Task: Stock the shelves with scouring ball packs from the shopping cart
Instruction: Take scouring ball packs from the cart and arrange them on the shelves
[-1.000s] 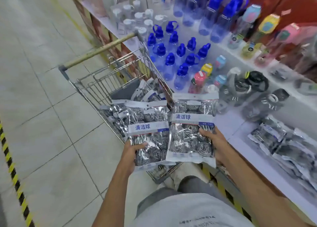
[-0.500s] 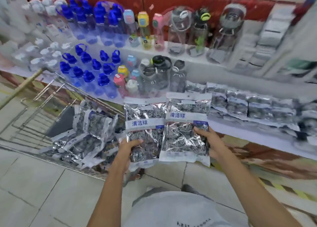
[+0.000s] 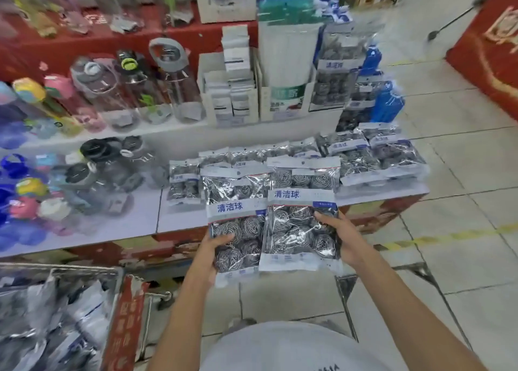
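two hands [image 3: 213,251] [image 3: 343,240], two scouring packs [image 3: 236,230] [image 3: 301,224], shelf [image 3: 179,219]

The person is wearing a light grey short-sleeved cotton shirt [image 3: 288,348] with small dark lettering showing upside down near its lower edge. Both forearms are showing bare, with the left hand [image 3: 208,254] and right hand [image 3: 346,240] ungloved and ringless.

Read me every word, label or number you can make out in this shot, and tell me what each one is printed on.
"清洁球": blue characters on the white band of the pack in the left hand.
"清洁球": same on the pack in the right hand.
"清洁球": faintly on a shelf pack and on the upright pack.
Small print on the packs' bottom strips, the white and green box and the red sign is too blurred to read.
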Demonstrator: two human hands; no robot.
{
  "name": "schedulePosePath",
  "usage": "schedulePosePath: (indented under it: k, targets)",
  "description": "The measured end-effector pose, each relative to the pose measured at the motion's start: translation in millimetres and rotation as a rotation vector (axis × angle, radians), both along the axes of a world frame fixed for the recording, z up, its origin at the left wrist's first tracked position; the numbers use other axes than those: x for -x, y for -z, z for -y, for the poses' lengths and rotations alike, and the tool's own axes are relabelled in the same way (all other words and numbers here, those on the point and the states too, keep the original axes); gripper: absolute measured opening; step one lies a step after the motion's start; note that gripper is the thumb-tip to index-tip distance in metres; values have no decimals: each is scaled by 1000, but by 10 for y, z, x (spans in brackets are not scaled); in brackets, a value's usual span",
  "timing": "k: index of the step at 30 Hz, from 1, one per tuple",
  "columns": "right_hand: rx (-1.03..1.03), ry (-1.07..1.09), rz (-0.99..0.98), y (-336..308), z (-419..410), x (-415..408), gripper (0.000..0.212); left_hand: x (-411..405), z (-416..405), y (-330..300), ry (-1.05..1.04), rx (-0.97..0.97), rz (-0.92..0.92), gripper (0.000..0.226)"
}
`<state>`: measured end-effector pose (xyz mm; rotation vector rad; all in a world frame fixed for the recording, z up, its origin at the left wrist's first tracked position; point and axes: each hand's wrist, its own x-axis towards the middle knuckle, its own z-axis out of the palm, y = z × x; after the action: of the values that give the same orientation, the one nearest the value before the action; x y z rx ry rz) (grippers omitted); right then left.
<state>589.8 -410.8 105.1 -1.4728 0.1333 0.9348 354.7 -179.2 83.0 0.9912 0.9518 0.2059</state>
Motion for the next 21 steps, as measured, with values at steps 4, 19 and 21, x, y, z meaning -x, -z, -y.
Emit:
schedulePosePath:
  k: [4,19,21]
  targets:
    - [1,115,9,-52,446,-416,55,-695,216,16,58,65,16,125]
    - [2,270,-57,92,1238,-2368,63,-3132,644,278,157,212,39,71]
    - [16,261,-76,126,1294,-2683,59,-3412,666,347,146,235,28,79]
